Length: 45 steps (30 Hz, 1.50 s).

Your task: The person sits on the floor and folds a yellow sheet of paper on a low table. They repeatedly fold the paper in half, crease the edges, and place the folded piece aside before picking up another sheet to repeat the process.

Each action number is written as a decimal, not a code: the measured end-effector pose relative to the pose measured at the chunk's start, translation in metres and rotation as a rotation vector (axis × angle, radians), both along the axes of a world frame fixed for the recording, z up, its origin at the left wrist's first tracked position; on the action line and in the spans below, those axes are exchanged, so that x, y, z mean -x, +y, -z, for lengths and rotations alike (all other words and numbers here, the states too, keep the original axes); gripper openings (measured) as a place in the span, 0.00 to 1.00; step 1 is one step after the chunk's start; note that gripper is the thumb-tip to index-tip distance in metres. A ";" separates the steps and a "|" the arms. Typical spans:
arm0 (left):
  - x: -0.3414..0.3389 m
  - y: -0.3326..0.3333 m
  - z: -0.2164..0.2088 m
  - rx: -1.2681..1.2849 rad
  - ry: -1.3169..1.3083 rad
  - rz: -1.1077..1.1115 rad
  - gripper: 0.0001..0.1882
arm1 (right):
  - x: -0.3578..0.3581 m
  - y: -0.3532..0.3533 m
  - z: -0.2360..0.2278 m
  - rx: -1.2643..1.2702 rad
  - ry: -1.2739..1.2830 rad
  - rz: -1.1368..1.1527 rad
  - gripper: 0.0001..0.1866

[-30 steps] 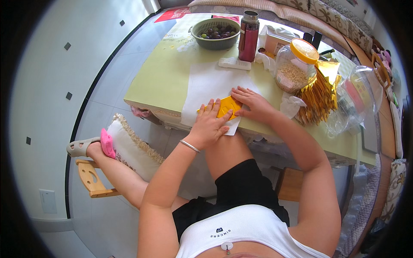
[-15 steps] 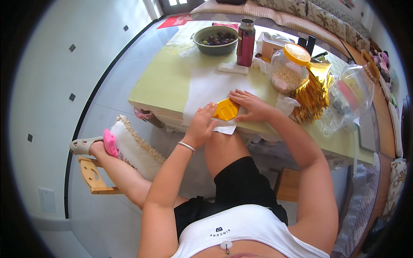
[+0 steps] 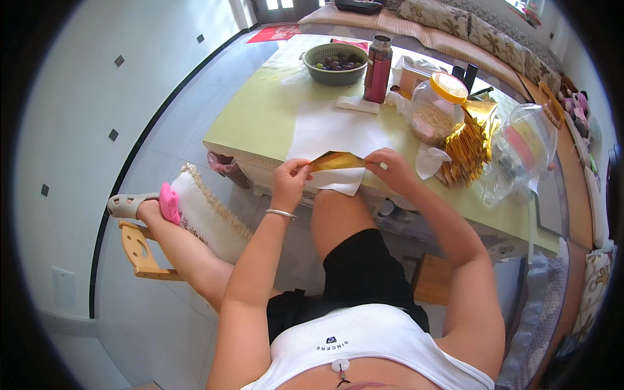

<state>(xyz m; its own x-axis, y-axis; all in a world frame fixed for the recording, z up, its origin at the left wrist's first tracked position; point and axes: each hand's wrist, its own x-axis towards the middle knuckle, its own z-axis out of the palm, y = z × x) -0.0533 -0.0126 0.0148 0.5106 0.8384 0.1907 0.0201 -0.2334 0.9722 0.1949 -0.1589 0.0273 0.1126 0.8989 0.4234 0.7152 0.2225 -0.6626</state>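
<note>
Both hands on one piece of gold paper [image 3: 336, 160], over the near end of the white sheet [image 3: 331, 130]. Left hand [image 3: 291, 182] pinches the paper's left end between thumb and fingers, at the sheet's left side; right hand [image 3: 392, 168] pinches the right end likewise, at the sheet's right side. Paper stretched between the two grips, its upper edge peaked in the middle, surface shiny; whether its lower edge touches the sheet, cannot tell. Silver bangle [image 3: 281, 213] on the left wrist, nearer the body than the sheet. Sheet lies on a pale yellow-green table [image 3: 253, 123], near end reaching past the table's edge. At the sheet's far end, a slim white bar [image 3: 357, 104]; behind that end, a dark red bottle [image 3: 377, 77] and, left of the bottle, a grey-green basket [image 3: 328, 77] of dark round fruit [image 3: 341, 63]. Right of the sheet: a clear jar [image 3: 430, 117], partly filled with something pale, under a yellow-orange lid [image 3: 449, 88]. Also to the sheet's right, nearer the body than the jar, a crumpled white tissue [image 3: 431, 162] beside a fanned heap of gold sheets [image 3: 463, 153]. Farther right of the sheet, a clear plastic bag [image 3: 517, 146], contents hard to make out.
</note>
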 end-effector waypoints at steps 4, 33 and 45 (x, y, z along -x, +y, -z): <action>0.030 -0.012 -0.005 0.371 -0.278 0.008 0.07 | 0.046 -0.007 -0.018 0.006 0.670 0.112 0.09; 0.221 -0.129 -0.013 0.257 -0.545 -0.377 0.09 | 0.227 -0.046 -0.031 -0.027 0.898 -0.167 0.09; 0.250 -0.145 -0.020 0.283 -0.282 -0.361 0.04 | 0.227 -0.050 -0.028 0.241 0.759 -0.193 0.04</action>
<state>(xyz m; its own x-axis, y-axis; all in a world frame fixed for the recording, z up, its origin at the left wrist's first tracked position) -0.3035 -0.1580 0.0345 0.1419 0.9897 0.0196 -0.2205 0.0123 0.9753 -0.0318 -0.2091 0.0553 0.1253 0.9883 0.0868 0.0162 0.0854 -0.9962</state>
